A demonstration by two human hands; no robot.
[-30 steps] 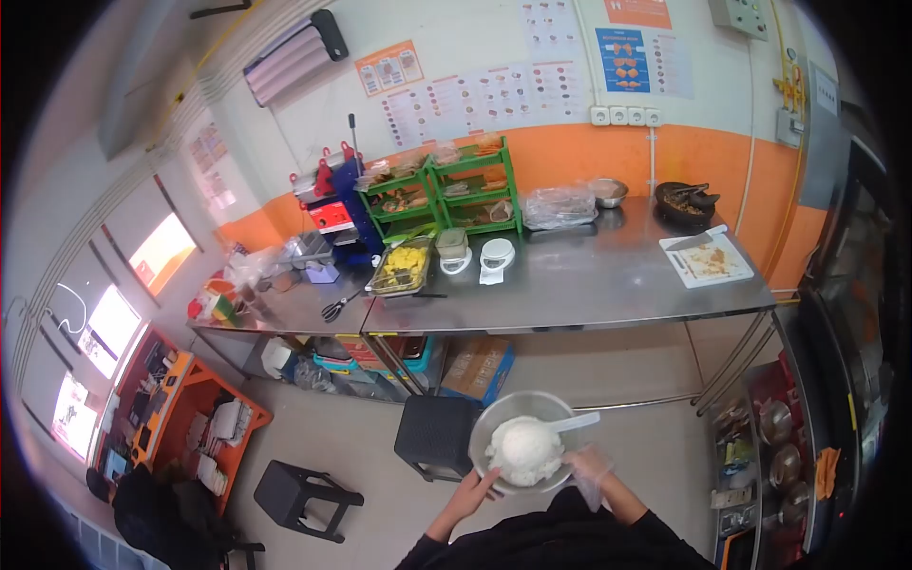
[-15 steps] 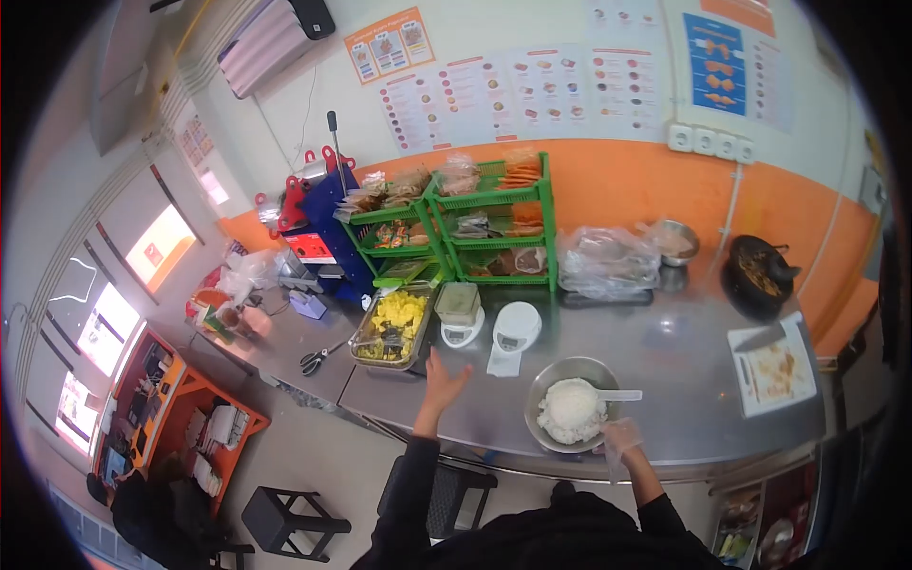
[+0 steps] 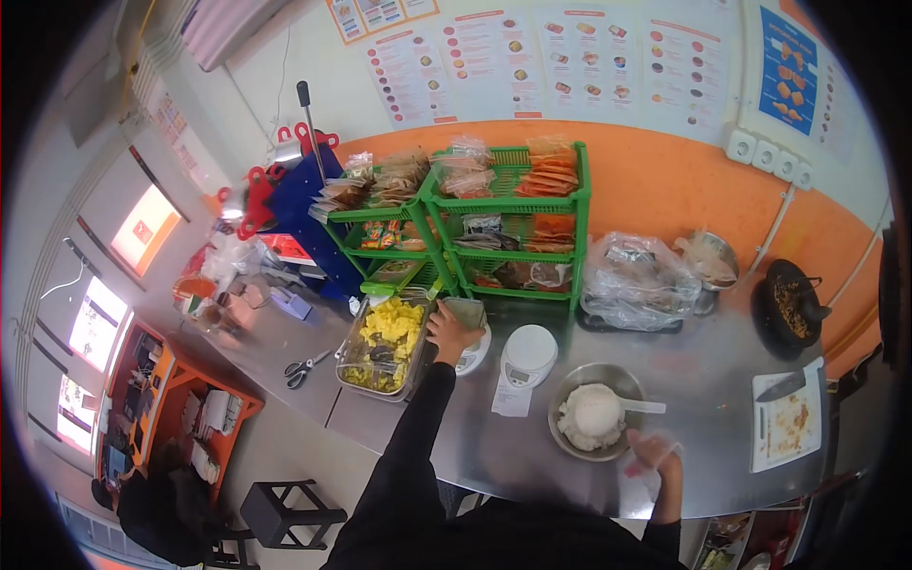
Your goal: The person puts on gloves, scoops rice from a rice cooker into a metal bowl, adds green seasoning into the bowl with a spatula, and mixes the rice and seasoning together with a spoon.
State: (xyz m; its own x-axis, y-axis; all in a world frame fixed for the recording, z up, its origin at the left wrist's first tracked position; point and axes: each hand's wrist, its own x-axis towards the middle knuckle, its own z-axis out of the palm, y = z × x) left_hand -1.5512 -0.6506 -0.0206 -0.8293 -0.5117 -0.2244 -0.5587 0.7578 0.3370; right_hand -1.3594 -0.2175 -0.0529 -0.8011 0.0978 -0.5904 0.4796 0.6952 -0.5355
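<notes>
Rice bowl: the steel bowl [image 3: 609, 374] stands on the steel table [image 3: 705, 448], just beside the right hand, white rice [image 3: 593, 416] mounded inside and a pale spatula [image 3: 644, 406] sticking out over the rim.
Right hand [image 3: 655, 454]: wrapped in clear plastic, fingers bent near that rim; from where I stand, I can't tell whether they pinch it.
Left hand [image 3: 456, 332]: fingers spread at the small container [image 3: 471, 310], which sits on a white scale [image 3: 475, 354].
Second scale [image 3: 529, 353]: between the hands, a printed paper slip [image 3: 513, 397] beside it, too small to read.
Clear tray [image 3: 372, 390]: just left of the left hand, holding yellow food [image 3: 391, 323], possibly chopped.
Green racks [image 3: 503, 204]: beyond the left hand, stacked with bagged goods.
Cutting board [image 3: 766, 448]: right of the right hand, a knife [image 3: 781, 387] on it.
Menu sheets [image 3: 489, 62]: on the wall beyond both hands, red headings, lettering illegible; a blue poster [image 3: 788, 71] hangs to their right.
</notes>
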